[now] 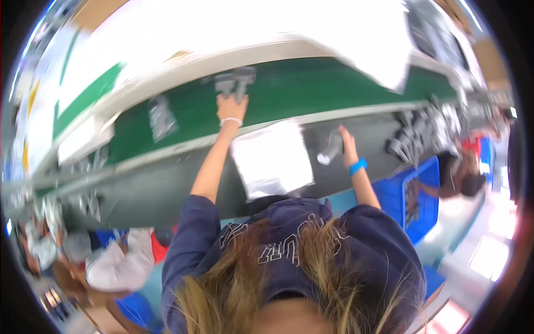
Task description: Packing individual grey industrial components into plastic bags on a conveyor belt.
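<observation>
My left hand [231, 109] reaches over the green conveyor belt, fingers closed round two grey T-shaped parts [243, 77] with wide heads. Motion blurs them, so I cannot tell their exact kind. On the right, my right hand [349, 146] grips a grey tube-like part [332, 146] with a whitish lower end, held over the dark worktop. A stack of white plastic bags or sheets [272, 158] lies between my arms, close to my body. Beyond my left hand's wrist, a clear bag with something grey inside [162, 118] rests on the belt.
Several grey parts [414, 136] are heaped on the worktop's right. A blue crate [428, 192] holding dark parts stands by my right elbow. White sheeting [356, 39] overhangs the belt [311, 78]. Co-workers sit at both sides; small bagged items [89, 205] lie at left.
</observation>
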A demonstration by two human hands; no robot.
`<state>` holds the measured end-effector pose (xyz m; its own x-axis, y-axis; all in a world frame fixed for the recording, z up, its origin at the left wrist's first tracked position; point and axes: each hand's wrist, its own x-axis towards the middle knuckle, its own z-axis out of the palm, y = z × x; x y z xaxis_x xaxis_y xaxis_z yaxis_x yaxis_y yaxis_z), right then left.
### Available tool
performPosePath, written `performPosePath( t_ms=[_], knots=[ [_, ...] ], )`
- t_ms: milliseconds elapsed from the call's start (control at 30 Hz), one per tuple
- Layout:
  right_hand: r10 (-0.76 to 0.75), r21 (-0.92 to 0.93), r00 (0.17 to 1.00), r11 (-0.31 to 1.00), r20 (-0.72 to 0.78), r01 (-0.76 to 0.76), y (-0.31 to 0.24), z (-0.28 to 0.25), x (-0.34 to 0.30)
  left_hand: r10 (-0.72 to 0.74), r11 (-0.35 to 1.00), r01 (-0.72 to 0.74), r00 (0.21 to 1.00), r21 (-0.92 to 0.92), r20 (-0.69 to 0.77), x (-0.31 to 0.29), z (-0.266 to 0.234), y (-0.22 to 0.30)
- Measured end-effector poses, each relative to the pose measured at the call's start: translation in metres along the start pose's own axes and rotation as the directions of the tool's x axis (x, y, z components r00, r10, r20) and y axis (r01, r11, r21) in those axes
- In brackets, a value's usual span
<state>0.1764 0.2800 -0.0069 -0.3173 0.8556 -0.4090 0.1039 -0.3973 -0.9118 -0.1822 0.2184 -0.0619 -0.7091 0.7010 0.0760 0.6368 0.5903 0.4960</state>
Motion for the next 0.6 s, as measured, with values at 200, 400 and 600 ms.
performPosePath(
  t_ms=[200,400,600],
  knots=[
    [0.379,0.472,0.806,0.87,-0.455,-0.143,0.078,-0.16,-0.172,0.04,0.996,-0.028,0.988,-0.079,0.147,0.033,0.107,0.084],
    [0.551,0.823,0.721,0.566,-0.421,0.048,0.104,-0.154,-0.264,-0.352,0.928,0.363,0.928,-0.088,0.121,0.032,0.141,0.113],
    [0.438,0.922,0.867,0.383,-0.24,0.061,0.147,-0.144,-0.225,0.009,0.989,0.035,0.954,-0.141,0.3,0.035,0.1,0.047]
  ],
)
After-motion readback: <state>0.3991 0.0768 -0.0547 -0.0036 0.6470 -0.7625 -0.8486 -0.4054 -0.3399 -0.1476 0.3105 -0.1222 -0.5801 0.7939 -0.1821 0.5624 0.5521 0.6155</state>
